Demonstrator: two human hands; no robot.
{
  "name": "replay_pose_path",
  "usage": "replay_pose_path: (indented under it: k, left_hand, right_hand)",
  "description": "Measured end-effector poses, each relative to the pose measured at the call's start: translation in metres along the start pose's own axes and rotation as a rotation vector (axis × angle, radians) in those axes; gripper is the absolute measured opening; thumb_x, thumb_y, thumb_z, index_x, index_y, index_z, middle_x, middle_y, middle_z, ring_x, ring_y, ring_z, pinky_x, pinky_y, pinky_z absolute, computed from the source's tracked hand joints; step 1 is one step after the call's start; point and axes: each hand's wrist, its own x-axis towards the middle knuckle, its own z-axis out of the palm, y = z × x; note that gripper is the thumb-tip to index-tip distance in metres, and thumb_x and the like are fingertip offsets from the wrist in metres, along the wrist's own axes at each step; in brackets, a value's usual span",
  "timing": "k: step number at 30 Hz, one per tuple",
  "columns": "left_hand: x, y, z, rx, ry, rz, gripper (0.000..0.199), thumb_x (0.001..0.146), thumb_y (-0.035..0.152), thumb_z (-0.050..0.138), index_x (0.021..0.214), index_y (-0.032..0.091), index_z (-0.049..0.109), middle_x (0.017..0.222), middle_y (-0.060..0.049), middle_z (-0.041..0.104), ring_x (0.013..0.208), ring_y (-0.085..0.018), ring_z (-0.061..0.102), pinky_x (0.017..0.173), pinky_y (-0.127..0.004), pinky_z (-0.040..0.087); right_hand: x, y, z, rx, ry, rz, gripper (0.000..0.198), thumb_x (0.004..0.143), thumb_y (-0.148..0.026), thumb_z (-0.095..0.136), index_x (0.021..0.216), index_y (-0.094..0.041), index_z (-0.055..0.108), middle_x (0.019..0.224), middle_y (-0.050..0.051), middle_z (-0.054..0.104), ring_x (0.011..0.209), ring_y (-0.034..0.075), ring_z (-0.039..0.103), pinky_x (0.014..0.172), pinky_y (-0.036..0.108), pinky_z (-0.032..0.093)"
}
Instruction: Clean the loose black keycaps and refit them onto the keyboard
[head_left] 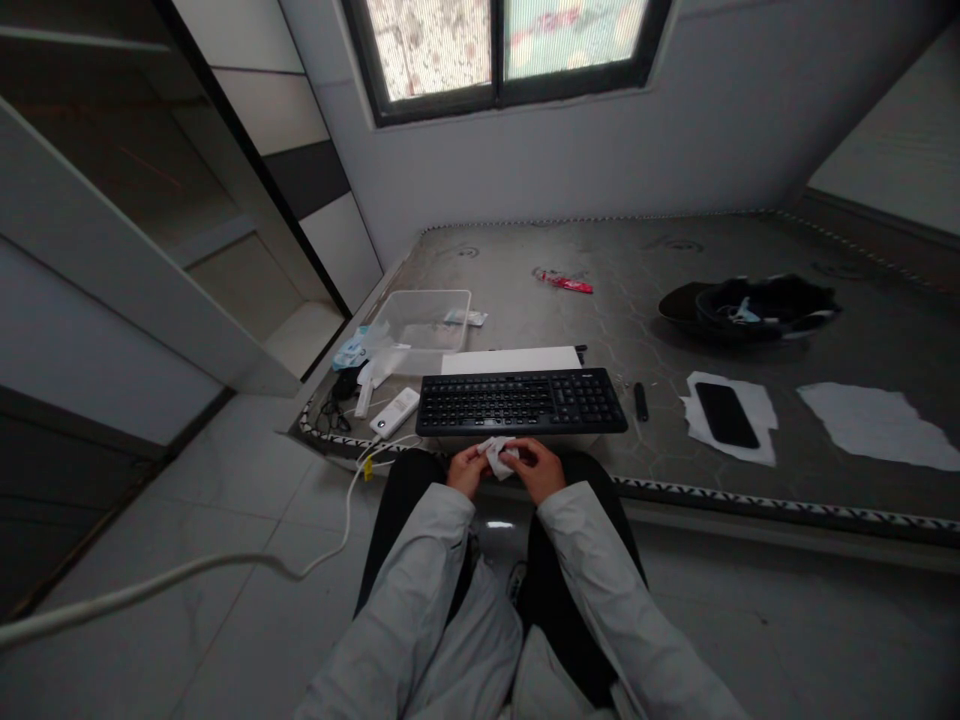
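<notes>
1. Pale walls (pixel 585 160) enclose the room, with a dark-framed window (pixel 497 60) at the back, an open cabinet (pixel 150 250) on the left and a tiled floor (pixel 225 660) below.
2. Under the window stretches a bed (pixel 630 260) with a grey, patterned surface and a striped border along its near edge.
3. A crumpled white tissue (pixel 500 458) is between the person's two hands, above the gap between the knees and just on the near side of the keyboard (pixel 521 402).
4. The left hand (pixel 466 470) has its grip closed on the tissue's left side; the right hand (pixel 544 472) pinches its right side with the fingertips.
5. The black keyboard lies lengthwise near the bed's front edge, with a flat white box (pixel 510 360) just behind it.
6. Left of the keyboard are a white device (pixel 394 412) and, farther back, a clear plastic container (pixel 420 292); a white cable (pixel 97 604) runs across the floor toward that side.
7. To the keyboard's right lies a small black object (pixel 640 402), then a dark phone (pixel 726 415) on a white sheet (pixel 766 410), with another white sheet (pixel 881 425) farther right.
8. Behind the phone sits a black cap (pixel 681 300); a red item (pixel 568 284) lies farther back, beyond the white box.
</notes>
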Motion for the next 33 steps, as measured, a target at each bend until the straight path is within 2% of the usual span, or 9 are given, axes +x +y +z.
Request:
replay_pose_path:
  k: [5,8,11,14,19,29,33]
  left_hand:
    - [-0.0034,0.0007,0.0039,-0.047,-0.009,-0.010,0.051,0.050,0.038,0.076,0.092,0.010,0.066,0.083,-0.009,0.070,0.071,-0.019,0.064,0.068,-0.030,0.050]
    - [-0.0069,0.0025,0.0055,0.036,-0.038,0.021,0.047,0.051,0.038,0.076,0.087,0.008,0.067,0.080,-0.009,0.071,0.070,-0.019,0.064,0.069,-0.030,0.049]
    - [-0.0079,0.0039,0.0053,0.098,-0.023,0.084,0.042,0.052,0.036,0.075,0.084,0.009,0.068,0.079,-0.008,0.071,0.070,-0.018,0.063,0.070,-0.029,0.048]
    - [-0.0068,0.0044,0.0054,0.112,0.006,0.106,0.041,0.055,0.039,0.073,0.083,0.010,0.069,0.077,-0.007,0.071,0.068,-0.018,0.063,0.070,-0.029,0.047]
    - [-0.0065,0.0053,0.0063,0.108,-0.007,0.110,0.039,0.054,0.037,0.074,0.081,0.010,0.069,0.076,-0.007,0.071,0.068,-0.018,0.063,0.070,-0.029,0.047]
    - [-0.0050,0.0020,0.0014,0.120,-0.107,0.078,0.042,0.056,0.036,0.073,0.087,0.009,0.069,0.072,-0.006,0.071,0.063,-0.016,0.062,0.063,-0.026,0.047]
    - [-0.0070,0.0040,0.0037,0.133,-0.082,0.044,0.043,0.054,0.037,0.073,0.087,0.009,0.068,0.071,-0.006,0.071,0.060,-0.015,0.062,0.058,-0.025,0.047]
  right_hand:
    - [0.0014,0.0050,-0.0021,-0.079,0.026,-0.041,0.014,0.065,-0.030,0.063,0.073,-0.019,0.065,0.075,0.002,0.062,0.066,0.016,0.058,0.062,0.025,0.047]
    - [0.0016,0.0032,-0.0050,-0.107,-0.036,-0.098,0.011,0.069,-0.025,0.059,0.069,-0.019,0.067,0.077,0.003,0.062,0.071,0.016,0.058,0.065,0.026,0.046]
    - [0.0004,-0.0002,-0.0063,-0.103,-0.142,-0.140,0.016,0.074,-0.025,0.054,0.076,-0.020,0.069,0.086,0.004,0.062,0.079,0.017,0.059,0.070,0.026,0.046]
    - [-0.0012,-0.0012,-0.0047,-0.125,-0.150,-0.164,0.017,0.074,-0.025,0.056,0.085,-0.021,0.067,0.087,0.004,0.061,0.080,0.017,0.058,0.072,0.027,0.047]
    - [-0.0023,0.0003,-0.0013,-0.118,-0.118,-0.141,0.020,0.070,-0.023,0.059,0.088,-0.020,0.065,0.084,0.003,0.061,0.073,0.016,0.057,0.063,0.025,0.048]
    - [-0.0012,-0.0028,-0.0037,-0.160,-0.118,-0.070,0.026,0.066,-0.026,0.062,0.091,-0.021,0.067,0.086,0.003,0.062,0.075,0.016,0.058,0.065,0.025,0.048]
    - [-0.0011,-0.0023,-0.0040,-0.188,-0.112,-0.081,0.026,0.066,-0.024,0.061,0.091,-0.022,0.067,0.084,0.002,0.062,0.073,0.015,0.057,0.064,0.025,0.047]
